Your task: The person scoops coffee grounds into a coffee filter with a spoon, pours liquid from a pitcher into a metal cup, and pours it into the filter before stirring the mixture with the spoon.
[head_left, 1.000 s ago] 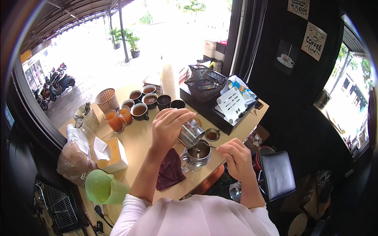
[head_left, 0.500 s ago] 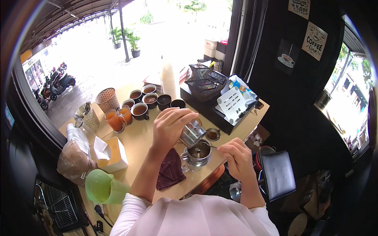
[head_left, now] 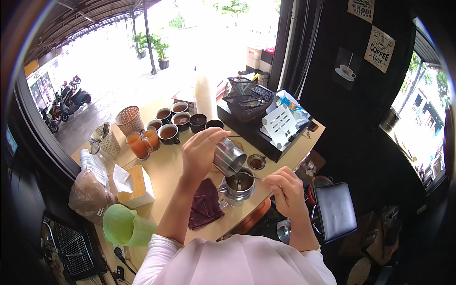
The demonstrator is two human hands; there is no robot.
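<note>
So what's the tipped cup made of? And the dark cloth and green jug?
The tipped cup looks like polished metal: silvery, with reflections. The dark cloth seems matt fabric: it's creased. The green jug is probably smooth plastic: light seems to glow through.

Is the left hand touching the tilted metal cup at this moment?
Touching. The head view shows the left hand holding the tilted metal cup, fingers laid over its raised end.

Head view, angled down, hands (head_left: 203,149) near
</note>
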